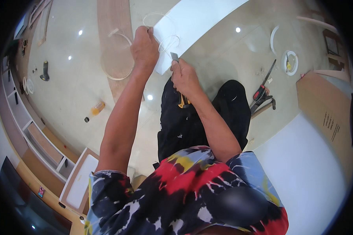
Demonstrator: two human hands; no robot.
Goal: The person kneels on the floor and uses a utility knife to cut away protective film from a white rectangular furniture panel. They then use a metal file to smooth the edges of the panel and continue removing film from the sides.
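My right hand (185, 78) is closed round a utility knife (183, 101) with a yellow and black handle. Its grey blade (174, 56) points up and away from me, close to the near end of a long white board (200, 21). My left hand (145, 49) is closed at the board's left edge, and a thin white strip (169, 36) curls from beside its fingers in loose loops over the board. The fingertips are partly hidden, but they seem to pinch the strip. Below the hands show my knees in black trousers (184, 129).
Left of the board are a brown wooden plank (113, 15) and a coiled pale strip (119, 78). An orange bottle (98, 108) and a black-handled tool (45, 71) lie on the floor. At right are a red-and-black saw (259, 92), a white roll (295, 62) and a cardboard box (321, 105).
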